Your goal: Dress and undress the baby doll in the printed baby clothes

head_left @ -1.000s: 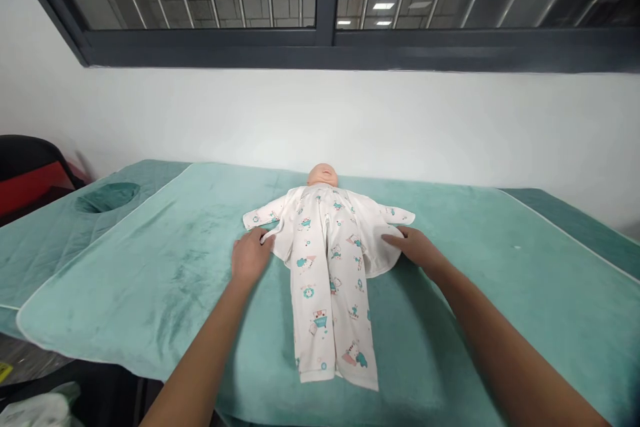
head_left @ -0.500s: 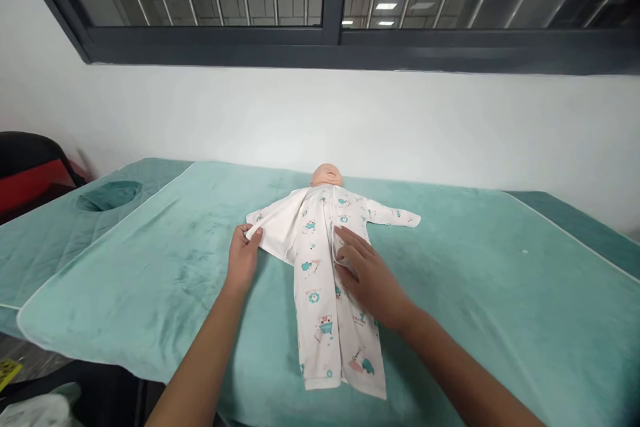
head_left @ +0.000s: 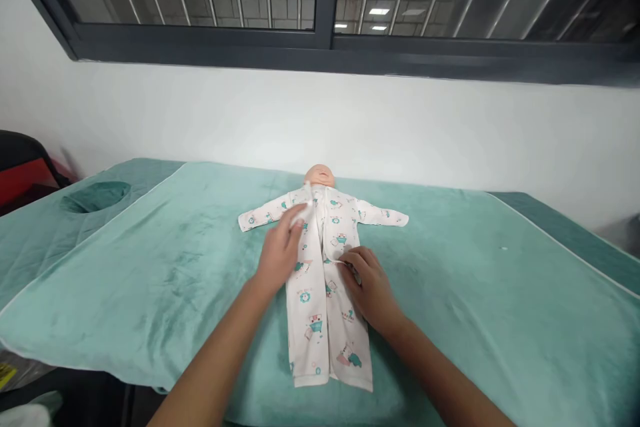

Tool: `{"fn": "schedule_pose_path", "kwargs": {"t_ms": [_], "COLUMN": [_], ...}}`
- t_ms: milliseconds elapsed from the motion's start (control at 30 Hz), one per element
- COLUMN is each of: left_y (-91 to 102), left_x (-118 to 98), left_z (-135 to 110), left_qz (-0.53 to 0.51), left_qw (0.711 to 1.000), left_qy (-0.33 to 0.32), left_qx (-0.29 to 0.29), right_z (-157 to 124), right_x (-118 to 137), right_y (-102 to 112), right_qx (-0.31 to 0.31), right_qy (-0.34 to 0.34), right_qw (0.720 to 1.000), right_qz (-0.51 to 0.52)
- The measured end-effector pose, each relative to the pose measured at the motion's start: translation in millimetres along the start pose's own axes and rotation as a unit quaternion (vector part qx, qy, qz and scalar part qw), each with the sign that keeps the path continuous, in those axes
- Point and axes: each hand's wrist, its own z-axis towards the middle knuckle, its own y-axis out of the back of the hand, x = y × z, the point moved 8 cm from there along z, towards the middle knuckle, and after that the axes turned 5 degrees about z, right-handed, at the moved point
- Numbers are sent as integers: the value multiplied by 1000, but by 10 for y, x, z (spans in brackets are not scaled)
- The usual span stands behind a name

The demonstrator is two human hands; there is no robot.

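A baby doll point(head_left: 320, 175) lies on its back, its head toward the wall, in a white long-sleeved baby romper point(head_left: 313, 327) with small teal and pink prints. The romper's front is partly parted down the middle, and both sleeves stretch out sideways. My left hand point(head_left: 281, 250) is over the chest on the left, fingers closed on the edge of the front flap, slightly blurred. Lower down, my right hand point(head_left: 369, 287) pinches the edge of the other front flap near the doll's middle. The doll's body is hidden by the cloth.
A teal plush cover point(head_left: 440, 260) lies over the bed, which has a round face hole point(head_left: 97, 197) at the left. Behind it are a white wall point(head_left: 400, 127) and a dark-framed window point(head_left: 327, 40). A black and red chair point(head_left: 25, 177) stands at far left.
My left hand has moved right and up from the left sleeve side, bringing the flap over the chest. My right hand has lowered slightly and closed on the other flap's edge.
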Motion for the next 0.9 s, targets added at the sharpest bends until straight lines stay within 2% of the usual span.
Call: {"fn": "schedule_pose_path", "kwargs": {"t_ms": [100, 200, 267, 367, 467, 533, 667, 900], "left_y": [-338, -520, -542, -418, -203, -106, -66, -71], "left_x": [-190, -188, -152, -71, 51, 150, 296, 451], "left_z": [-171, -393, -511, -607, -660, -689, -714, -700], "left_qz": [72, 99, 96, 92, 105, 107, 114, 131], "left_qw": [988, 974, 974, 985, 992, 992, 991, 988], "left_qy": [-104, -167, -174, -134, -70, -30, 9, 67], "left_qx": [89, 113, 112, 62, -30, -66, -66, -50], "right_z": [-2, -18, -32, -59, -113, -153, -202, -181], "right_x": [-49, -100, -134, -247, -437, -546, -669, -624], "right_y": [-10, -19, -30, -21, 2, 17, 38, 36], "right_qx": [5, 9, 15, 5, -37, -70, -112, -79], "right_qy": [-21, -43, -57, -115, -208, -253, -287, -268], "right_qw": [999, 994, 988, 969, 937, 920, 914, 941], "right_qz": [44, 96, 140, 218, 277, 291, 266, 190]}}
